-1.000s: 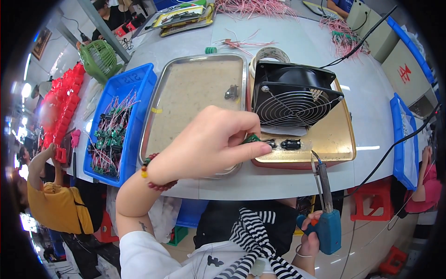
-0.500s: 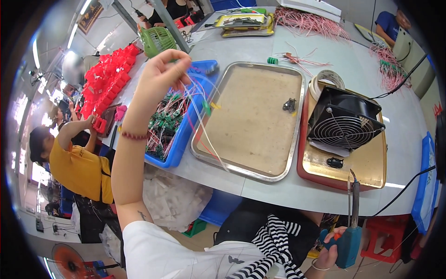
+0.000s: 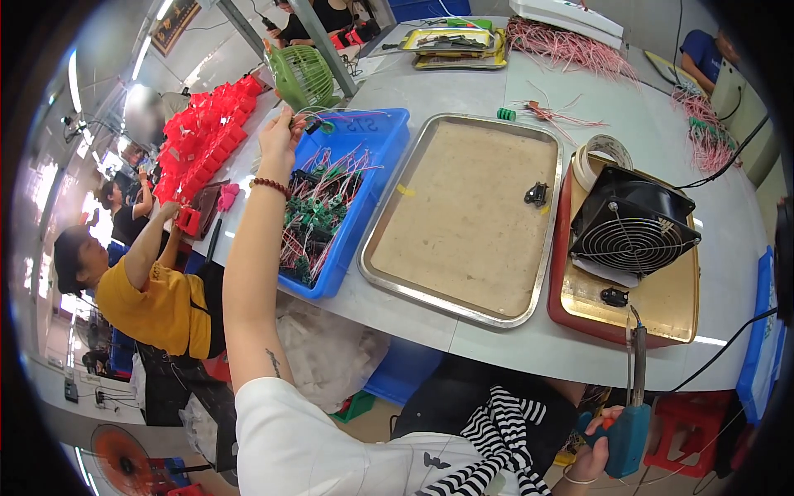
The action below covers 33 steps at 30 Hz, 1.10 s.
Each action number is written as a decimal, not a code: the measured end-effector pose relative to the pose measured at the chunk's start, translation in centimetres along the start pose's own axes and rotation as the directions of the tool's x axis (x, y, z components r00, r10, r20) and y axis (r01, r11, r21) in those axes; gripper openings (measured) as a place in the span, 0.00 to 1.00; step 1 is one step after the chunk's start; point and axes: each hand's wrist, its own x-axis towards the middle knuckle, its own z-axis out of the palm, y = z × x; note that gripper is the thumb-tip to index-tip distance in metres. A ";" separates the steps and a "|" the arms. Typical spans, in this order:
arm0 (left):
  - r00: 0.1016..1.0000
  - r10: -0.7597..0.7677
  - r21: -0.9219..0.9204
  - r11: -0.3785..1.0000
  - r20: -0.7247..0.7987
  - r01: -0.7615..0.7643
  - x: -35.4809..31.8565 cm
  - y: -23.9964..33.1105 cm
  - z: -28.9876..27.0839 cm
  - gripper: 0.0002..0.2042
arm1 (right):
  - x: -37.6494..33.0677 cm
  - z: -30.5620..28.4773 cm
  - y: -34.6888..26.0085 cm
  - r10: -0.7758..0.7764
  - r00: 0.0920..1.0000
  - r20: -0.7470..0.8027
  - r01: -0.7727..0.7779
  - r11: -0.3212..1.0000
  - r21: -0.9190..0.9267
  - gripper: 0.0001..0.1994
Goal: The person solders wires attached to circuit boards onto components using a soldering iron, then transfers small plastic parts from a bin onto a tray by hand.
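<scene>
Two hands occupied. Left hand [image 3: 279, 139] pinches a wired green part [image 3: 327, 128] at the blue bin's [image 3: 376, 186] far end; right hand [image 3: 600, 438] wraps a teal soldering gun [image 3: 634, 438], tip near a black component [image 3: 614, 297] on the gold-topped tin [image 3: 672, 298]. Steel tray [image 3: 463, 223] separates bin from tin. Axial fan [image 3: 633, 223] crowds the tin top; tape roll [image 3: 582, 169] behind.

Dark lettering [image 3: 361, 123] marks the far inside wall of the blue bin [image 3: 376, 186], left of centre; a framed sign [image 3: 174, 26], upper left, bears gold characters too small to read.
</scene>
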 end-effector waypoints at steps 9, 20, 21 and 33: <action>0.986 0.167 0.680 0.723 0.001 -0.124 -1.0 -2.3 -8.0 0.18 | -0.1 -0.6 0.3 -0.009 0.999 0.031 0.008 1.000 0.016 0.27; 0.997 -0.039 0.987 -0.142 0.071 -0.076 -2.7 -1.1 -13.0 0.25 | -0.2 -1.0 0.3 -0.050 0.997 0.061 0.050 0.999 0.006 0.26; 0.994 -0.061 0.987 -0.126 0.089 -0.096 -2.5 -1.0 -13.2 0.25 | -0.3 -1.0 0.2 -0.056 0.997 0.061 0.057 0.998 -0.002 0.26; 0.873 0.311 0.912 -0.289 0.376 -0.290 -8.0 4.4 -5.6 0.19 | -0.1 -1.0 -0.2 -0.128 0.992 0.011 0.129 0.991 -0.022 0.26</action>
